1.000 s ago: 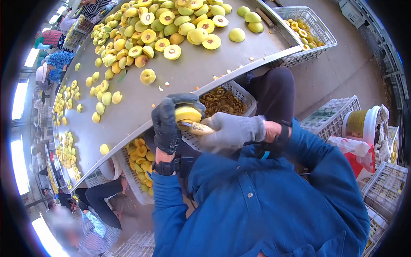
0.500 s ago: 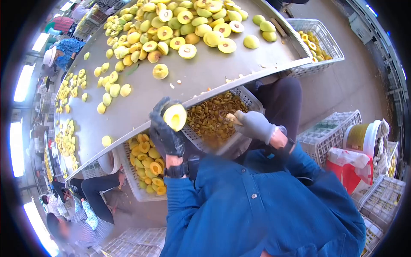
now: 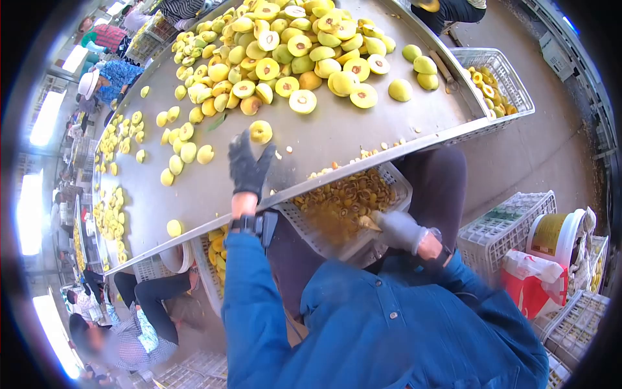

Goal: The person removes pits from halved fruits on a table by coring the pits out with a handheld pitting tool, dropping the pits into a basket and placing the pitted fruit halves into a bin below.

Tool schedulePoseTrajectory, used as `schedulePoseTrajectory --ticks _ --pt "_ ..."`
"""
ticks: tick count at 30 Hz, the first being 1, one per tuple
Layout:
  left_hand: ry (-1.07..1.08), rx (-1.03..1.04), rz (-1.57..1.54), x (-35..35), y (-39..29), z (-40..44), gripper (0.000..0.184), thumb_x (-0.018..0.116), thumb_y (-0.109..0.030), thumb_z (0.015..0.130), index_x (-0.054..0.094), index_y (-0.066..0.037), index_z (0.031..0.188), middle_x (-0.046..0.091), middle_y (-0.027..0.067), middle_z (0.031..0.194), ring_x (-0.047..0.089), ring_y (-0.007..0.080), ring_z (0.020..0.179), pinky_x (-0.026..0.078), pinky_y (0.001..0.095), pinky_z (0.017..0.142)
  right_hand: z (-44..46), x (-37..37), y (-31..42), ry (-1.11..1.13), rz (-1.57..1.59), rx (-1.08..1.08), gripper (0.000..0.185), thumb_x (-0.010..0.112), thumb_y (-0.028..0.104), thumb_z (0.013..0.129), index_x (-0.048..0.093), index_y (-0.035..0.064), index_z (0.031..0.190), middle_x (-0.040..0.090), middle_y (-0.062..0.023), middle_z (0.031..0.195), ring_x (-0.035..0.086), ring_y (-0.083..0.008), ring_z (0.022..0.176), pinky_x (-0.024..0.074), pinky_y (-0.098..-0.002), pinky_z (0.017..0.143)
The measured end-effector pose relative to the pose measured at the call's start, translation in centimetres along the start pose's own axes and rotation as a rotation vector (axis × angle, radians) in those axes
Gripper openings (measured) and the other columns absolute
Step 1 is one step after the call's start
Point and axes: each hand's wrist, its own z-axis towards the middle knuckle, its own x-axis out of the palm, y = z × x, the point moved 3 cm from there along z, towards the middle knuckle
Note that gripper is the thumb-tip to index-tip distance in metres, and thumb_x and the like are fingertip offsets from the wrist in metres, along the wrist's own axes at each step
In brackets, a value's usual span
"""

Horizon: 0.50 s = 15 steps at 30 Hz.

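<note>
My left hand [image 3: 250, 165], in a black glove, reaches over the metal table with its fingers spread. Its fingertips are close to a yellow peach half [image 3: 261, 131]; whether they touch it I cannot tell. My right hand [image 3: 402, 231], gloved in grey, is closed around a small hand tool [image 3: 369, 223] with a pale, tapering end. That hand hovers above a grey crate [image 3: 400, 206] filled with brown pit pieces and scraps [image 3: 350, 198]. A big pile of halved peaches [image 3: 285, 52] covers the table's far part, many showing their pits.
The table's raised metal edge [image 3: 324, 177] runs between me and the peaches. A wooden-handled tool [image 3: 444, 71] lies at its right end, beside a crate of peach halves [image 3: 518, 97]. Stacked crates [image 3: 505, 227] and a white bucket [image 3: 551, 236] stand right. Other people sit left.
The hollowed peach half has left my left hand, which has moved up over the table and opened beside another half. My right hand with the tool has shifted slightly down and right.
</note>
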Motion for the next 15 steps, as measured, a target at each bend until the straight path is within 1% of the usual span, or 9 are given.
schedulePoseTrajectory --ticks 1,3,4,6,7,9,11,13,15 --pt "0.1 -0.088 -0.007 2.4 0.4 1.4 0.074 0.074 -0.044 0.078 0.046 -0.006 0.134 0.049 0.0252 0.124 0.049 0.041 0.116 0.041 0.0496 0.098 -0.1 0.0 -0.1 -0.001 0.012 0.004 0.023 0.062 0.027 0.085 0.056 0.0054 0.092 0.065 -0.0192 0.071 0.065 -0.0396 0.068 0.0504 -0.0508 0.062" --pt "0.072 -0.096 -0.082 4.4 0.7 3.9 0.067 0.074 -0.039 0.079 0.049 -0.006 0.132 0.051 0.0245 0.119 0.05 0.0399 0.112 0.043 0.0494 0.095 -0.3 -0.6 0.0 -0.005 0.039 0.018 0.023 0.062 0.027 0.085 0.056 0.0056 0.091 0.065 -0.0188 0.071 0.065 -0.0391 0.068 0.0506 -0.0503 0.062" --pt "0.096 -0.103 -0.117 4.8 1.0 4.6 0.064 0.073 -0.035 0.08 0.05 -0.005 0.131 0.052 0.0231 0.119 0.052 0.0376 0.11 0.045 0.0475 0.093 -0.4 -1.2 0.1 -0.01 0.078 0.033 0.026 0.064 0.029 0.084 0.055 0.0051 0.092 0.064 -0.0194 0.071 0.065 -0.0395 0.068 0.0504 -0.05 0.062" --pt "0.142 -0.13 -0.179 4.8 2.1 5.3 0.056 0.071 -0.029 0.082 0.052 -0.004 0.13 0.055 0.0202 0.118 0.057 0.0328 0.107 0.049 0.0437 0.087 0.0 -2.9 0.9 -0.088 0.182 0.025 0.027 0.064 0.029 0.085 0.054 0.0047 0.091 0.063 -0.0206 0.07 0.064 -0.0402 0.068 0.0496 -0.0497 0.061" --pt "0.221 -0.265 -0.482 4.3 1.6 5.1 0.054 0.07 -0.026 0.084 0.052 -0.003 0.129 0.057 0.0187 0.118 0.059 0.0301 0.105 0.051 0.0413 0.085 0.4 -3.7 1.4 -0.125 0.235 0.016 0.028 0.064 0.03 0.085 0.054 0.0045 0.091 0.063 -0.0212 0.07 0.064 -0.0406 0.068 0.0491 -0.0496 0.061" --pt "0.376 -0.529 -1.092 2.4 -0.6 3.3 0.048 0.067 -0.02 0.087 0.053 -0.001 0.129 0.059 0.0157 0.118 0.062 0.0247 0.103 0.053 0.0365 0.081 2.0 -5.7 2.1 -0.274 0.384 -0.036 0.03 0.065 0.03 0.086 0.053 0.0031 0.091 0.061 -0.0228 0.07 0.062 -0.042 0.068 0.0479 -0.0483 0.061" --pt "0.412 -0.516 -1.255 -0.8 -4.5 1.4 0.05 0.062 -0.019 0.089 0.049 0.002 0.132 0.057 0.0153 0.123 0.062 0.0246 0.105 0.054 0.0359 0.084 3.1 -8.9 4.2 -0.494 0.65 -0.052 0.033 0.066 0.029 0.086 0.054 0.0011 0.099 0.061 -0.0241 0.073 0.063 -0.0421 0.071 0.048 -0.0463 0.063" --pt "0.447 -0.496 -1.395 -3.0 -7.9 -1.0 0.051 0.058 -0.02 0.092 0.045 0.004 0.135 0.056 0.0153 0.126 0.061 0.0249 0.108 0.054 0.036 0.086 4.3 -10.5 5.0 -0.549 0.574 -0.095 0.043 0.069 0.032 0.085 0.054 0.0003 0.11 0.063 -0.0249 0.079 0.063 -0.0419 0.076 0.0491 -0.0443 0.065" --pt "0.478 -0.455 -1.503 -4.5 -10.7 -2.9 0.05 0.055 -0.02 0.094 0.044 0.005 0.136 0.056 0.0157 0.127 0.06 0.0257 0.111 0.053 0.0368 0.089 4.9 -11.4 6.3 -0.572 0.578 -0.116 0.049 0.07 0.035 0.084 0.053 0.0005 0.114 0.063 -0.025 0.082 0.063 -0.0421 0.079 0.0494 -0.0441 0.067"
